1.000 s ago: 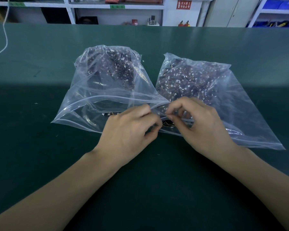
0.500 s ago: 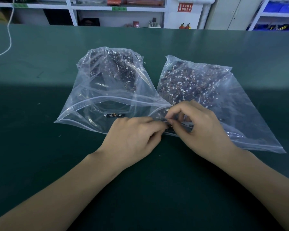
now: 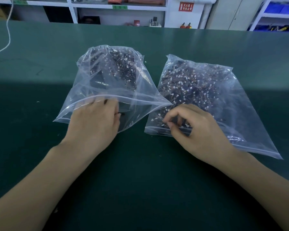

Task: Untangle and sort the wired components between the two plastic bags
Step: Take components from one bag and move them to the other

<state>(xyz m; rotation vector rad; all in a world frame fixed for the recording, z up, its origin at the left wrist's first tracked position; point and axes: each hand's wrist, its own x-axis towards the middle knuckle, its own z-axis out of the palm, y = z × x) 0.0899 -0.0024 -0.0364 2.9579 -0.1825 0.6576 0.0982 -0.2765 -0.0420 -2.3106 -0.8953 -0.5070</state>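
Note:
Two clear zip bags lie side by side on the green table. The left bag [image 3: 83, 90] has its mouth open toward me and holds a dark heap of wired components [image 3: 122, 69] at its far end. My left hand [image 3: 93, 127] reaches into that mouth, its fingers fairly straight and blurred under the plastic; a small black component [image 3: 122, 114] lies just beside its thumb. The right bag [image 3: 244, 107] is spread with many wired components [image 3: 192, 84]. At its mouth my right hand [image 3: 197, 130] has curled fingers, and the thumb and forefinger pinch a small wired component.
The green table [image 3: 140, 189] stretches wide around both bags. A white cable [image 3: 7, 39] hangs down at the far left. Shelves, a cabinet and blue bins stand beyond the table's far edge.
My left hand has moved left, away from my right hand and the right bag's mouth, and into the left bag's opening. My right hand stays at the right bag's mouth.

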